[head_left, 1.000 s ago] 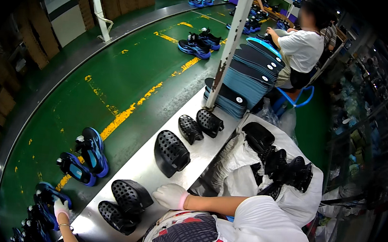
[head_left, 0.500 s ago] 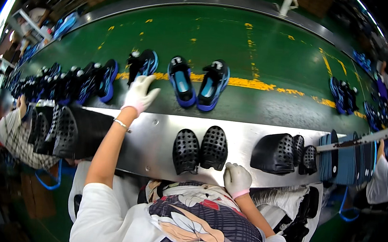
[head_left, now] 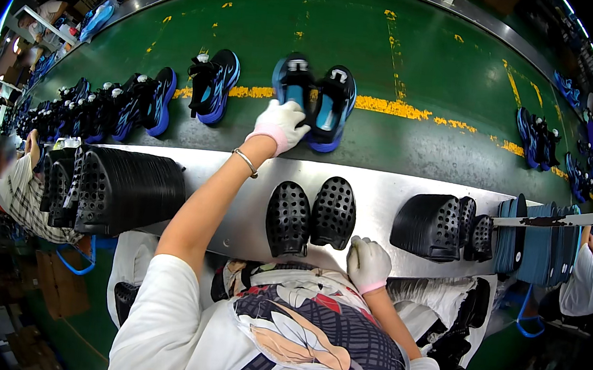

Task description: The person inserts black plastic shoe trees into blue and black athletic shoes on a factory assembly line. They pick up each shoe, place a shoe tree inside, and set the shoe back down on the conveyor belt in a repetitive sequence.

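Observation:
My left hand (head_left: 282,123), in a white glove with a pink cuff, closes on the heel of a black and blue sports shoe (head_left: 295,71). Its mate (head_left: 332,106) stands right beside it, light-blue insole showing. On the metal ledge in front of me lies a pair of black perforated toe-shaped shoe inserts, the left one (head_left: 287,220) and the right one (head_left: 334,212). My right hand (head_left: 369,261), also gloved, rests curled just right of these at the ledge's near side. Nothing shows in its fingers.
Stacked black inserts stand on the ledge (head_left: 227,239) at left (head_left: 135,187) and right (head_left: 427,226). Blue-grey insoles (head_left: 545,234) sit beyond the right stack. Another shoe pair (head_left: 213,86) and a shoe row (head_left: 128,112) stand on the green surface (head_left: 268,32). People work at both sides.
My left hand has moved right, from the shoe pair on the left to the heel of the middle pair's left shoe. My right hand stays curled beside the inserts.

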A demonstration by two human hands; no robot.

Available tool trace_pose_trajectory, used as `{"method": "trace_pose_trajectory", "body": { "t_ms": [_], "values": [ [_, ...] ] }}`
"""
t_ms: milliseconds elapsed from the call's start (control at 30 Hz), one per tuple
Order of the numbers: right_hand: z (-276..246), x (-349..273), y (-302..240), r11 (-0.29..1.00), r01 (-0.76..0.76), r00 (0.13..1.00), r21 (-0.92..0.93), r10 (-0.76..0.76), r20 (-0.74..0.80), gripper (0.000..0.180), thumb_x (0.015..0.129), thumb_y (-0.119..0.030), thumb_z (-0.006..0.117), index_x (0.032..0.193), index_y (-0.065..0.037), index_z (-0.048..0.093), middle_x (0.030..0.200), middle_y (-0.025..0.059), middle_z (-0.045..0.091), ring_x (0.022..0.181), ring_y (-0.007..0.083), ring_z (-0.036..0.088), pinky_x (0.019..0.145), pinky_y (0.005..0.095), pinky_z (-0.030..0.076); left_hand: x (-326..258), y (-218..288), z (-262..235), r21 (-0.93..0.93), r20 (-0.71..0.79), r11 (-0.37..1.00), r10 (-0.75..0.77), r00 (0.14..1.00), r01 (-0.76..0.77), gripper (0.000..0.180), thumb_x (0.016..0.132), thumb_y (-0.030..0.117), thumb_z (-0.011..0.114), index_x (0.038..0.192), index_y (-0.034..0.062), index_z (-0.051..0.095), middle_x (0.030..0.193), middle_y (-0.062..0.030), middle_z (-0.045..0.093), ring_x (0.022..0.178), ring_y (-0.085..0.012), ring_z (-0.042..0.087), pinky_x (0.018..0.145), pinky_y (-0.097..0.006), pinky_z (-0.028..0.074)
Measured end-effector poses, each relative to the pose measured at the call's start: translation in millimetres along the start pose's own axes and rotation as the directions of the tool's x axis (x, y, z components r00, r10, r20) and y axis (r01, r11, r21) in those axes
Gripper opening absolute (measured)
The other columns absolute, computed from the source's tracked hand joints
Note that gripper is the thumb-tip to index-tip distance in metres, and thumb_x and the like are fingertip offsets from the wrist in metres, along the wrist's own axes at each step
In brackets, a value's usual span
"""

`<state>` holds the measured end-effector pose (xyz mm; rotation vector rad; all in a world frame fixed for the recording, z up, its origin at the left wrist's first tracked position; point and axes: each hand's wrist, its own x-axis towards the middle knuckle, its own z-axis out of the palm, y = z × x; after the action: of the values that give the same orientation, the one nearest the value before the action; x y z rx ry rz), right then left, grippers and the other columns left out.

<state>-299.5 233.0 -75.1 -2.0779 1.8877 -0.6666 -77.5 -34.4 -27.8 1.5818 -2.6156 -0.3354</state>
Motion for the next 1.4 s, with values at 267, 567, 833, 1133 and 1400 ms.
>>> {"method": "trace_pose_trajectory", "body": {
  "t_ms": [267, 567, 833, 1133, 1400],
  "values": [
    [-4.1, 2.3, -4.2, 1.000, 0.004, 1.000, -0.003, -0.004, 0.020, 0.011, 0.082, -0.011, 0.057, 0.090, -0.009, 0.064, 0.072, 0.0123, 0.060, 0.065, 0.0317, 0.059, 0.058, 0.0420, 0.046, -18.9, 15.8, 21.8, -0.476, -0.040, 0.869, 0.134, 0.990, -0.137, 0.052, 0.083, 0.041, 0.060, 0.116, 0.0012, 0.061, 0.118, -0.0223, 0.057, 0.109, -0.0355, 0.056, 0.098, -0.037, 0.043],
    [-77.4, 38.5, -90.6, 0.950, 0.231, 0.972, 0.209, -0.215, -0.094, 0.019, 0.077, -0.014, 0.069, 0.094, -0.007, 0.064, 0.086, 0.0078, 0.065, 0.083, 0.0272, 0.060, 0.076, 0.0388, 0.045, -118.1, -0.3, 42.3, -0.948, 0.134, 0.243, -0.288, 0.948, 0.208, 0.043, 0.096, 0.034, 0.052, 0.121, 0.0010, 0.060, 0.120, -0.0129, 0.061, 0.107, -0.0205, 0.059, 0.095, -0.030, 0.045],
    [-59.6, 60.6, -108.2, 0.909, 0.416, 0.908, 0.020, -0.414, -0.059, 0.036, 0.064, -0.028, 0.078, 0.091, -0.010, 0.062, 0.092, 0.0034, 0.062, 0.089, 0.0248, 0.057, 0.087, 0.0416, 0.039, -155.4, 32.5, 67.9, -0.963, -0.100, 0.268, -0.434, 0.895, 0.022, 0.038, 0.098, 0.029, 0.048, 0.117, 0.0004, 0.063, 0.114, -0.0136, 0.064, 0.108, -0.0217, 0.059, 0.098, -0.029, 0.042],
    [-59.5, 64.4, -97.2, 0.855, 0.512, 0.858, 0.079, -0.513, -0.008, 0.039, 0.057, -0.021, 0.082, 0.087, -0.009, 0.060, 0.089, 0.0055, 0.061, 0.085, 0.0272, 0.057, 0.080, 0.0395, 0.044, -162.5, 40.3, 57.5, -0.897, -0.206, 0.442, -0.409, 0.889, -0.005, 0.035, 0.097, 0.027, 0.048, 0.112, 0.0004, 0.065, 0.112, -0.0169, 0.063, 0.106, -0.0258, 0.059, 0.095, -0.033, 0.043],
    [-104.4, 78.4, -122.5, 0.856, 0.500, 0.866, 0.132, -0.491, -0.100, 0.040, 0.063, -0.021, 0.080, 0.094, -0.007, 0.058, 0.095, 0.0077, 0.061, 0.087, 0.0286, 0.057, 0.079, 0.0389, 0.045, -153.1, 44.3, -36.0, -0.949, 0.046, -0.316, -0.096, 0.994, 0.013, 0.070, 0.099, 0.054, 0.031, 0.140, -0.0027, 0.037, 0.126, -0.0203, 0.055, 0.113, -0.0271, 0.057, 0.098, -0.038, 0.047]
  ]
}}
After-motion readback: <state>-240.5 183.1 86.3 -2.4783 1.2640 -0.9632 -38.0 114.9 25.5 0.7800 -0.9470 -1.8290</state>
